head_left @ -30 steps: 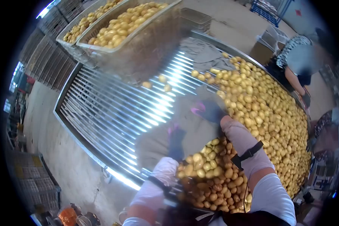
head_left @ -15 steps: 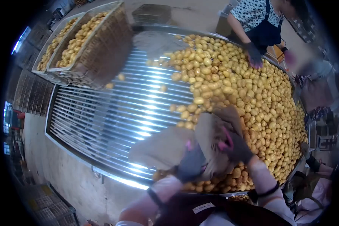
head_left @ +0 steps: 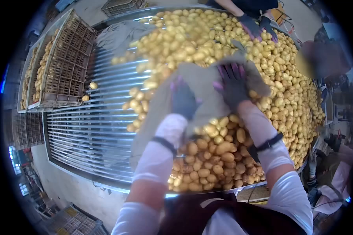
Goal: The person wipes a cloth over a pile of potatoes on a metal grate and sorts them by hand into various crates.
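A grey-brown cloth [head_left: 202, 84] lies spread over the potatoes [head_left: 217, 156] on the slatted metal table [head_left: 102, 137]. My left hand [head_left: 183, 98], in a grey glove with pink fingertips, presses flat on the cloth, fingers apart and slightly blurred. My right hand [head_left: 233, 80], gloved the same way, rests on the cloth further right with its fingers spread. Wet-looking yellow potatoes are heaped around and beyond the cloth, and browner ones lie between my forearms. A second grey cloth [head_left: 119, 37] lies at the table's far left.
Crates of potatoes [head_left: 64, 58] stand on the table's left end, with two loose potatoes beside them. Across the table, a co-worker's gloved hands [head_left: 259, 28] touch the heap. Other people are at the right edge. An empty crate [head_left: 123, 6] sits behind the table.
Both my hands have moved forward, away from my body. The bunched cloth they gripped is now spread over the heap, and my fingers have opened. The co-worker's two hands are now together on the potatoes.
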`<state>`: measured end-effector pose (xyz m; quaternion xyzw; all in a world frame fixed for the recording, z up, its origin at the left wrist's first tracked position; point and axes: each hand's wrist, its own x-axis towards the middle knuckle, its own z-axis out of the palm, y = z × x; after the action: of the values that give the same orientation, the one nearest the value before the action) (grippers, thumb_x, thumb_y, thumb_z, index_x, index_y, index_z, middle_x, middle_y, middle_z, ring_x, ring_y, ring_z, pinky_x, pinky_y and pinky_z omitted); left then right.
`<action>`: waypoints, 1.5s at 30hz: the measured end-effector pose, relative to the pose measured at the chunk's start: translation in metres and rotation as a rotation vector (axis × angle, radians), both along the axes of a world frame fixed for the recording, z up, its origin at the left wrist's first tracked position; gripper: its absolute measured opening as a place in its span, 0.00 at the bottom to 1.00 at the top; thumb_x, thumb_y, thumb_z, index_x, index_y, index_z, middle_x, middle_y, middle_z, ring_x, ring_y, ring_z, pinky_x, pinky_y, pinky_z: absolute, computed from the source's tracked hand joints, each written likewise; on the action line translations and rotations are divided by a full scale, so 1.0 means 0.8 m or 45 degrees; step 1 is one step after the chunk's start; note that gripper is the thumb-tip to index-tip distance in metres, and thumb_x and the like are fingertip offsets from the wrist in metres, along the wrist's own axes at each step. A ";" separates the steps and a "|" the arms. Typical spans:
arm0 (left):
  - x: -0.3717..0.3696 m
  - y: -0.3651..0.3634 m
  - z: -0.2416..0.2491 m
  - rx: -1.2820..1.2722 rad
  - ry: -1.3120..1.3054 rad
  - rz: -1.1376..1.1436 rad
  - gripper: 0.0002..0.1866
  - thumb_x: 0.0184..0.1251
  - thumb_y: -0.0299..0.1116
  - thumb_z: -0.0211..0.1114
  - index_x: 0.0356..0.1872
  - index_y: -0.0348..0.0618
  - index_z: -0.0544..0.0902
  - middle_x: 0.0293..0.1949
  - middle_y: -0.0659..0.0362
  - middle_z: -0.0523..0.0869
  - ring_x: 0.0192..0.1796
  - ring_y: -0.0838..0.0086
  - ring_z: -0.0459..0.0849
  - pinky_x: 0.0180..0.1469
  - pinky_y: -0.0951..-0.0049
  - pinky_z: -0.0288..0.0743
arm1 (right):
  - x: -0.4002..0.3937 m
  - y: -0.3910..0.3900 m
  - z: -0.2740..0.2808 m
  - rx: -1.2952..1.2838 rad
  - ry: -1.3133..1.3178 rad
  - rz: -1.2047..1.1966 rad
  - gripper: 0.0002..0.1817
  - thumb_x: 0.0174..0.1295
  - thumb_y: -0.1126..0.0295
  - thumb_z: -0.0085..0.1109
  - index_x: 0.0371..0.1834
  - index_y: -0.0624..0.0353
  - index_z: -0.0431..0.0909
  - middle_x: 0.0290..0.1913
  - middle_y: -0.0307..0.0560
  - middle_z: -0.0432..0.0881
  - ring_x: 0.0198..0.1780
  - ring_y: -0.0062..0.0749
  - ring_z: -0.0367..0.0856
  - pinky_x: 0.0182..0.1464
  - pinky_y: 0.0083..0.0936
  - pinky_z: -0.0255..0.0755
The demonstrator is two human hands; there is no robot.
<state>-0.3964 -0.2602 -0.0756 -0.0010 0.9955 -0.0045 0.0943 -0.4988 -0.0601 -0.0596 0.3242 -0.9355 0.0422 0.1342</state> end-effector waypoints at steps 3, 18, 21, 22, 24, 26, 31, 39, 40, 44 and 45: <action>-0.043 -0.002 -0.045 -0.004 0.326 0.183 0.42 0.69 0.63 0.59 0.70 0.34 0.73 0.77 0.42 0.63 0.82 0.46 0.48 0.80 0.37 0.33 | -0.011 -0.033 -0.026 -0.144 0.131 -0.142 0.40 0.65 0.44 0.61 0.74 0.55 0.66 0.73 0.53 0.67 0.78 0.50 0.56 0.78 0.56 0.45; 0.081 0.034 -0.132 0.484 0.151 0.405 0.23 0.66 0.39 0.64 0.60 0.40 0.76 0.62 0.43 0.77 0.64 0.45 0.74 0.66 0.47 0.68 | 0.053 0.017 -0.007 -0.098 -0.184 0.147 0.35 0.66 0.50 0.61 0.74 0.52 0.67 0.78 0.59 0.58 0.76 0.60 0.59 0.75 0.55 0.53; 0.029 0.032 -0.030 0.328 0.160 0.184 0.24 0.68 0.37 0.63 0.64 0.41 0.75 0.66 0.44 0.76 0.67 0.47 0.75 0.66 0.50 0.70 | 0.032 -0.006 -0.010 -0.203 -0.142 0.041 0.34 0.64 0.49 0.63 0.71 0.52 0.71 0.78 0.58 0.58 0.76 0.59 0.58 0.76 0.55 0.52; 0.024 0.029 -0.010 0.265 0.231 0.071 0.24 0.69 0.36 0.63 0.64 0.41 0.76 0.66 0.44 0.77 0.67 0.48 0.75 0.66 0.51 0.70 | 0.031 -0.009 -0.010 -0.151 -0.115 0.025 0.34 0.63 0.48 0.64 0.70 0.52 0.73 0.78 0.58 0.59 0.76 0.59 0.59 0.76 0.55 0.52; 0.049 0.024 -0.085 0.151 0.533 0.020 0.24 0.69 0.36 0.63 0.65 0.41 0.77 0.66 0.46 0.78 0.68 0.51 0.76 0.66 0.54 0.72 | 0.056 0.000 -0.023 -0.038 -0.100 -0.031 0.33 0.61 0.47 0.65 0.67 0.52 0.76 0.77 0.57 0.60 0.76 0.57 0.59 0.76 0.55 0.53; 0.098 0.008 -0.058 0.619 0.402 0.030 0.22 0.70 0.35 0.63 0.63 0.40 0.79 0.64 0.46 0.80 0.69 0.54 0.77 0.66 0.57 0.73 | 0.075 0.036 -0.053 -0.167 -0.047 0.212 0.33 0.59 0.45 0.67 0.62 0.54 0.78 0.72 0.56 0.67 0.72 0.56 0.64 0.73 0.53 0.57; 0.178 -0.032 0.030 1.035 0.074 0.386 0.14 0.70 0.37 0.68 0.51 0.42 0.85 0.44 0.52 0.89 0.44 0.59 0.88 0.46 0.63 0.80 | 0.139 0.083 0.078 -0.158 -0.594 -0.039 0.32 0.54 0.45 0.71 0.53 0.58 0.80 0.53 0.52 0.78 0.59 0.55 0.75 0.65 0.49 0.65; 0.342 -0.023 0.168 0.721 0.015 -0.122 0.23 0.61 0.51 0.73 0.52 0.49 0.84 0.46 0.53 0.86 0.46 0.59 0.84 0.51 0.59 0.76 | 0.316 0.202 0.133 -0.284 -0.443 0.223 0.28 0.43 0.52 0.75 0.43 0.55 0.76 0.45 0.51 0.79 0.51 0.57 0.77 0.68 0.57 0.64; 0.351 -0.014 0.159 0.612 0.175 -0.245 0.28 0.61 0.54 0.72 0.57 0.51 0.83 0.52 0.53 0.84 0.52 0.57 0.82 0.57 0.55 0.73 | 0.344 0.212 0.119 -0.295 -0.570 0.207 0.30 0.43 0.53 0.74 0.47 0.56 0.77 0.50 0.53 0.79 0.56 0.57 0.76 0.70 0.57 0.61; 0.348 0.016 0.081 0.379 -0.157 -0.166 0.41 0.56 0.63 0.70 0.73 0.68 0.71 0.76 0.56 0.65 0.77 0.43 0.58 0.71 0.26 0.48 | 0.367 0.192 0.073 -0.219 -0.598 0.184 0.38 0.46 0.54 0.70 0.63 0.56 0.75 0.69 0.56 0.71 0.72 0.58 0.65 0.76 0.59 0.51; 0.342 0.025 0.059 0.326 -0.255 -0.133 0.42 0.56 0.64 0.69 0.74 0.70 0.70 0.78 0.57 0.63 0.78 0.41 0.56 0.70 0.22 0.46 | 0.358 0.189 0.062 -0.196 -0.615 0.169 0.40 0.47 0.54 0.69 0.67 0.55 0.73 0.72 0.56 0.68 0.75 0.58 0.61 0.77 0.59 0.49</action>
<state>-0.1228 -0.2404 -0.0281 0.0632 0.9723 0.1173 0.1919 -0.2121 0.0912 -0.0099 0.3544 -0.9111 0.1980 -0.0717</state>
